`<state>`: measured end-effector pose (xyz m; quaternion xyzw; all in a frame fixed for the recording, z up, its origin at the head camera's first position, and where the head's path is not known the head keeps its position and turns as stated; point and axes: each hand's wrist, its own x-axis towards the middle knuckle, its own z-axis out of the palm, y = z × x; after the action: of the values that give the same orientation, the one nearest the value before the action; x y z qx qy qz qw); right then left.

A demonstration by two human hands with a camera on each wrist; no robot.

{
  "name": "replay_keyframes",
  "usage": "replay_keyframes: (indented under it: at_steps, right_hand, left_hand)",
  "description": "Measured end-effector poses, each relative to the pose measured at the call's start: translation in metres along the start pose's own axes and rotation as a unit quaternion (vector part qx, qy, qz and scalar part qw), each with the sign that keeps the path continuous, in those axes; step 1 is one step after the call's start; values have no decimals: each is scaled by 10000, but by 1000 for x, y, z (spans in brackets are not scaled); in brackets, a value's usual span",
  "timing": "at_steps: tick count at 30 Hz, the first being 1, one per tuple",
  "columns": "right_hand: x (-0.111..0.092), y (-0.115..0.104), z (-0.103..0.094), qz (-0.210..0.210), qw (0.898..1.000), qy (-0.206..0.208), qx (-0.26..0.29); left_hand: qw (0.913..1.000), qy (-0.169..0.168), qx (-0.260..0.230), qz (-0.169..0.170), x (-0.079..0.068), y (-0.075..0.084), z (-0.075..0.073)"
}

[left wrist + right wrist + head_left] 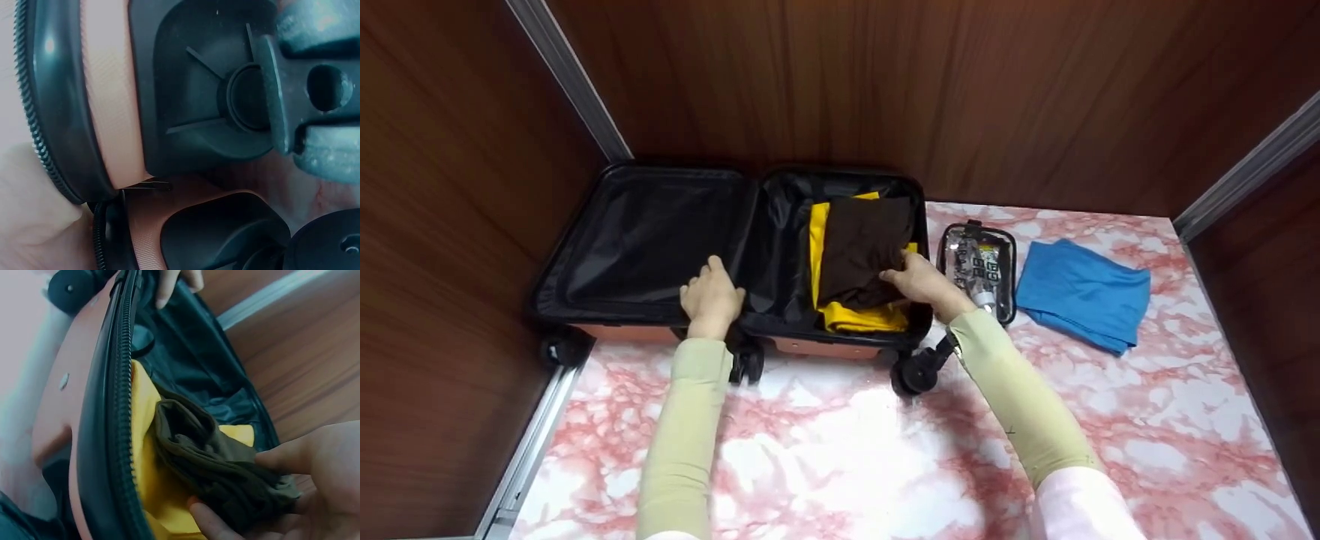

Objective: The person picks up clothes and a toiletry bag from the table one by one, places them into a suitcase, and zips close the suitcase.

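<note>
The right hand [926, 283] pinches folded dark-brown cloth [861, 244], apparently arranging it in the black-lined orange suitcase [825, 349]; smoothing would need a looser grip.

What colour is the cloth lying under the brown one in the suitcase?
Yellow; the lower cloth shows best in the head view.

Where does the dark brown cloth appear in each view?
Head: brown cloth just right of centre, on yellow cloth.
Left wrist: not in it.
Right wrist: brown cloth below centre, slightly right.
Shared landmark: the salmon suitcase shell, in all three views.
</note>
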<state>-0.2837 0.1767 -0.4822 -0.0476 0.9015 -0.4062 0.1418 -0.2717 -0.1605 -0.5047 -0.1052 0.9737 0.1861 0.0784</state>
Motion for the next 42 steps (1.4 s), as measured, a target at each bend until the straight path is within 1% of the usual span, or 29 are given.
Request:
replay_keyframes:
  at_steps: [2,7,11,12,14,18,21,24,27,29,32,36,38,42]
  right_hand:
    - [-2,-1,-3,37,10000,-66,-43]
    - [-8,-1,-7,295,9995,-133,-35]
    - [-13,-3,-8,291,9972,225,-649]
    - [-15,-3,-8,299,9967,309,-694]
    - [-17,-4,-8,254,9955,424,-808]
    - [-19,-3,-9,62,9940,384,-1019]
    - [-19,-3,-8,-87,9888,416,-1434]
    - [-19,-3,-8,-155,9846,471,-1677]
    - [-19,-2,-9,-316,9796,411,-1939]
    - [-19,-1,-11,-442,9767,301,-2080]
    - [-19,1,-13,-585,9757,92,-2111]
    - [-20,2,-14,-661,9800,-117,-1875]
    - [-20,2,-14,-664,9815,-107,-1793]
    - [-22,3,-14,-504,9858,13,-1599]
  left_hand:
    - [10000,9,-3,-11,0,0,0]
    - [10000,4,17,10,0,0,0]
    - [10000,11,18,26,0,0,0]
    - [10000,17,18,23,0,0,0]
    - [10000,27,27,14,0,0,0]
    - [10000,44,53,-6,0,-1,0]
    - [10000,64,44,-9,0,0,0]
    - [10000,98,12,-16,0,0,0]
    - [9999,98,-7,-31,0,0,-1]
    - [10000,95,-9,-24,-1,0,-1]
    - [10000,86,9,5,-1,0,-1]
    - [10000,71,19,23,-1,0,-1]
    - [10000,62,-7,20,-1,-1,0]
    - [10000,37,-43,13,-2,0,0]
